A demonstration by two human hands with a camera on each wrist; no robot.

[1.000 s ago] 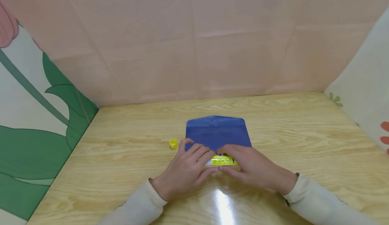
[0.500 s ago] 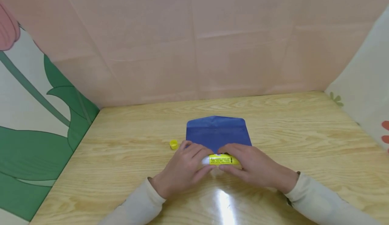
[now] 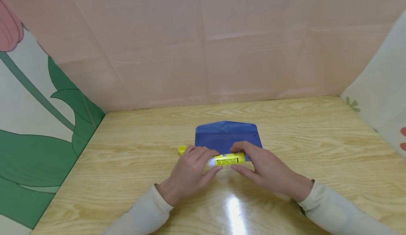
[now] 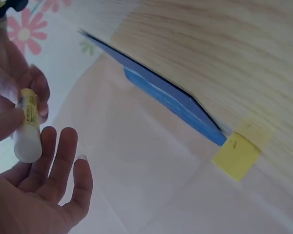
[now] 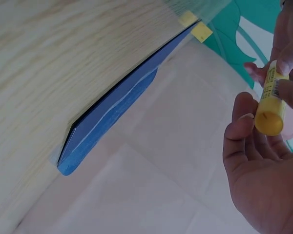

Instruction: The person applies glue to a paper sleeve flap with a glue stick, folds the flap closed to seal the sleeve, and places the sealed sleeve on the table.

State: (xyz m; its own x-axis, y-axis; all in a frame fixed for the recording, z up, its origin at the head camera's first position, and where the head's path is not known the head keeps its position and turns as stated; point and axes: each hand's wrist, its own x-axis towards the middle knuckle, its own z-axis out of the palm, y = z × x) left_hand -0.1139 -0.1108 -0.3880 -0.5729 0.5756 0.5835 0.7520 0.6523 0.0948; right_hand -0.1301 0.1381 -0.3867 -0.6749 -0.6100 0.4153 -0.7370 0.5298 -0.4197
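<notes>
A yellow glue stick (image 3: 229,159) with a whitish left end lies sideways between both hands, in front of a blue envelope (image 3: 223,138). My left hand (image 3: 191,171) pinches it near the whitish end, thumb on the near side, fingers on the far side. Around the yellow end curl the thumb and index finger of my right hand (image 3: 269,168). The right wrist view shows the round base of the glue stick (image 5: 270,119) between these fingers. The envelope's flap (image 3: 225,126) points away from me. Beside the left fingers sits a small yellow cap (image 3: 182,150).
The wood-grain table (image 3: 142,132) stretches to both sides of the envelope. A pinkish cloth backdrop (image 3: 203,51) rises at the back edge, with flower-patterned sheets (image 3: 31,157) on the sides. Light reflects off the table in front of the hands.
Both hands have shifted the glue stick slightly away from me and left, and its yellow end now shows. My right index finger and thumb have spread wider. The envelope and cap stay put.
</notes>
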